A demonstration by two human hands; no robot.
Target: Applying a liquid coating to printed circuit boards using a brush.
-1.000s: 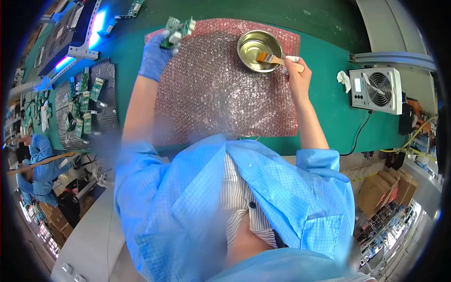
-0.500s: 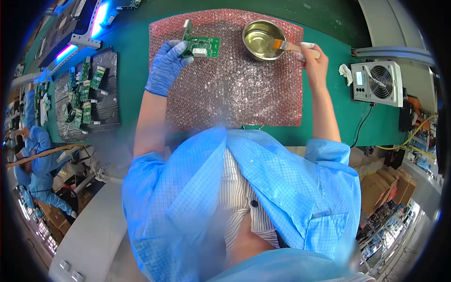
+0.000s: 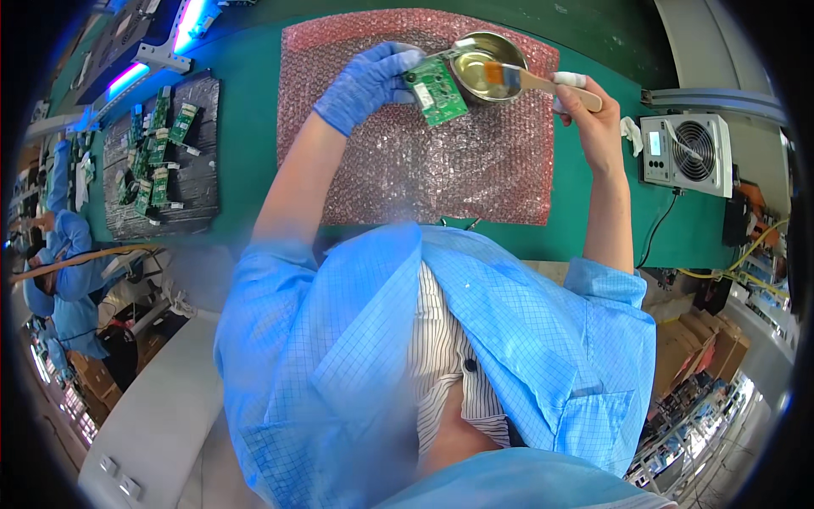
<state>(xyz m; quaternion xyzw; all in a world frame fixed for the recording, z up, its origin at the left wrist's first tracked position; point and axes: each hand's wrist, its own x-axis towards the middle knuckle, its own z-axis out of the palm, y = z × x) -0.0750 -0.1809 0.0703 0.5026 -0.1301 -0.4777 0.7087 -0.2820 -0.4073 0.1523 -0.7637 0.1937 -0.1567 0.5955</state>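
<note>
Looking down from the head camera, a workbench with a green mat (image 3: 254, 127) is seen, on which a pink sheet of bubble wrap (image 3: 407, 161) is spread as a padded work surface. The left hand (image 3: 365, 81), covered by a blue glove, is raised over the upper part of the sheet, and a small green rectangular circuit board (image 3: 435, 92) is held in it. The gloved fingers are curled and pinched on the board's left end, so that the rest of the board juts out, tilted, toward the rim of a round shallow metal bowl (image 3: 475, 64) with yellowish liquid; the board appears to be held there so that it lies within easy reach of the brush and any drips fall on the bowl or the padding. The right hand (image 3: 585, 106), bare but for a white cot on one fingertip, is closed on the pale wooden handle of a flat brush (image 3: 530, 78), the thumb and fingers pressed together round the handle's end. The brush's orange-tinted bristles lie over the bowl, just beside the board's far edge; whether they touch the liquid or the board cannot be told. To the left, well apart, a dark tray (image 3: 161, 161) carries rows of similar green boards. To the right of the sheet a small grey box fan (image 3: 687, 148) stands on the mat. At the far left edge, another person in a blue coat (image 3: 59, 288) is at work.
</note>
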